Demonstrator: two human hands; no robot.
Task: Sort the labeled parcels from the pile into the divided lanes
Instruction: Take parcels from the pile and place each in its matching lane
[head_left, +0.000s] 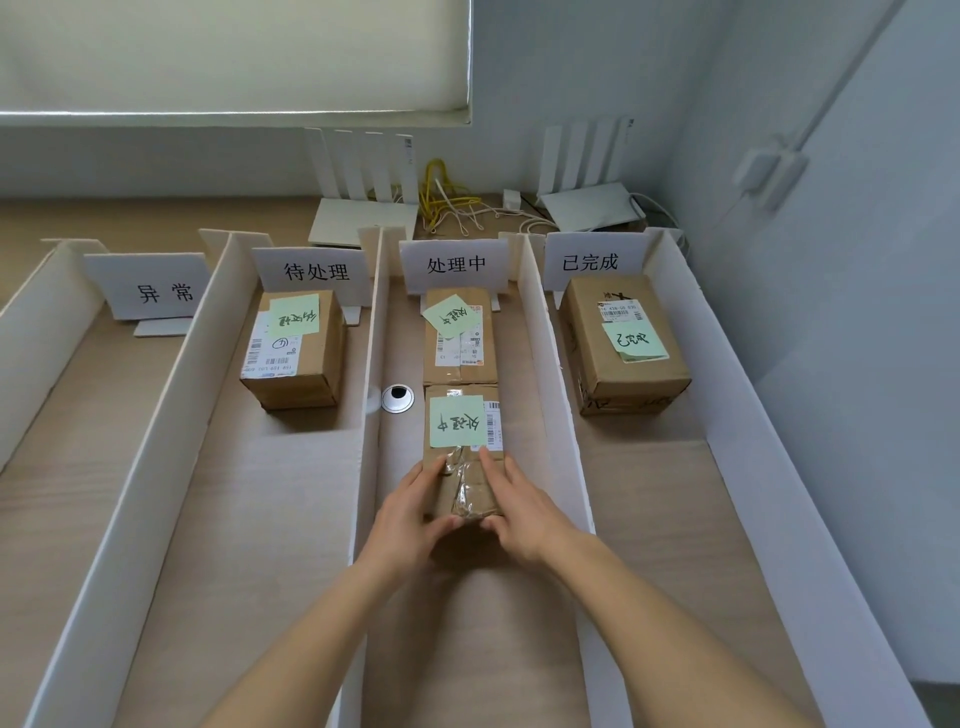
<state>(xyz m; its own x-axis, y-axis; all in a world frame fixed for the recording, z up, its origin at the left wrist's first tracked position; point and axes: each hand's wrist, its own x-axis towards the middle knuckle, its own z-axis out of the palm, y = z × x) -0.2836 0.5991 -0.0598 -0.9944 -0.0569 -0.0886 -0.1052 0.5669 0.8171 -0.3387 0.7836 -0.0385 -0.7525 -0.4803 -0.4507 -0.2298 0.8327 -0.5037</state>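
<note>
Both hands are on one parcel (462, 452): my left hand (415, 512) wraps its near left corner, thumb under the near end and fingers up the side, and my right hand (519, 512) mirrors it on the right, index finger laid flat along the top. So both are clamped on the box from opposite sides, which keeps it square as I set it down the middle lane (467, 597).

It lies with its long axis running away from me, along the lane, note (457, 421) end far. The green note reads upside down from here, so its writing faces the far sign (456, 265); the characters seem to match that sign, which is why I judge it belongs here.

Its far end touches, or nearly touches, a second box (457, 338) in the same lane, also lengthwise. One box (293, 351) sits in the lane to the left, one (623, 343) in the lane to the right, each under its sign. White dividers (550, 374) part the lanes. I cannot see the pile.
</note>
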